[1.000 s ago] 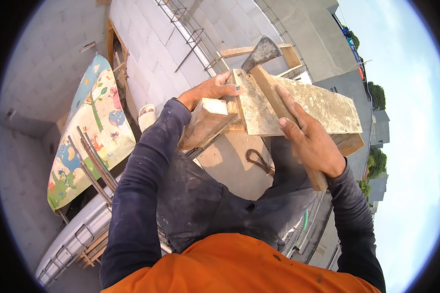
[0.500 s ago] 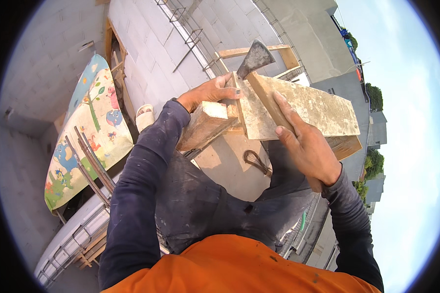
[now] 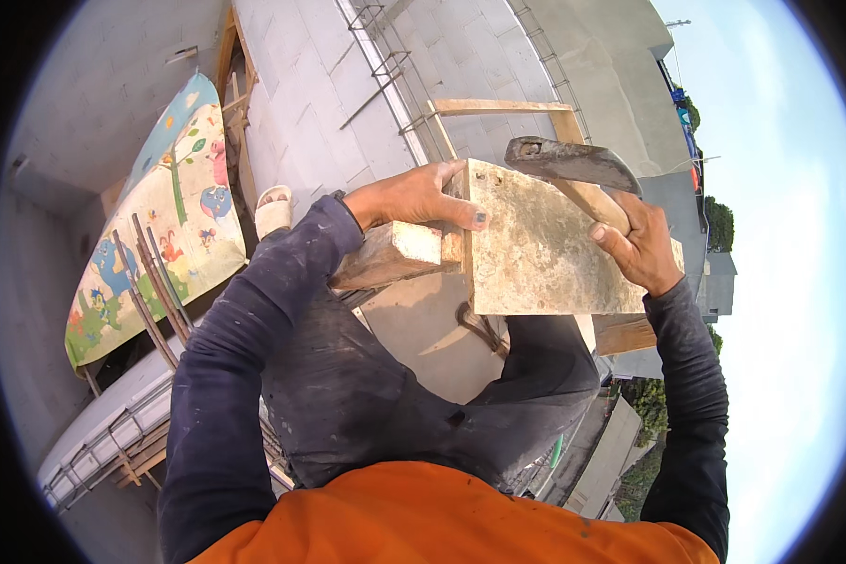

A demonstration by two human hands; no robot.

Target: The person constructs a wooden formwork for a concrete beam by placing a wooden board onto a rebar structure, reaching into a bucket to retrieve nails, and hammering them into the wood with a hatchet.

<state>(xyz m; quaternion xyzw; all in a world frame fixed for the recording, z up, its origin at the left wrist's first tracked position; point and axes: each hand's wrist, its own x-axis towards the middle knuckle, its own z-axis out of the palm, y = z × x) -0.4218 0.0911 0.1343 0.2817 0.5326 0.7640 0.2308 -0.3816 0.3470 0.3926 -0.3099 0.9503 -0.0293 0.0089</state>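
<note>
My left hand holds the left edge of a pale, stained board, thumb over its face near the top corner. My right hand is closed round the wooden handle of a hatchet, whose dark metal head is raised above the board's top. A rough timber block sits just below my left hand, beside the board. More wood shows under the board's right end. A dark looped object lies lower down, between my dark-trousered legs, partly hidden.
A cartoon-printed sheet hangs at left beside upright rebar rods and a white sandal. Rebar cages run along block walls. A timber frame stands behind the board. Buildings, trees and sky fill the right.
My right hand has moved up and right with the hatchet, its head turning from upright to lying crosswise. More of the board's face shows, and my left hand has shifted slightly right.
</note>
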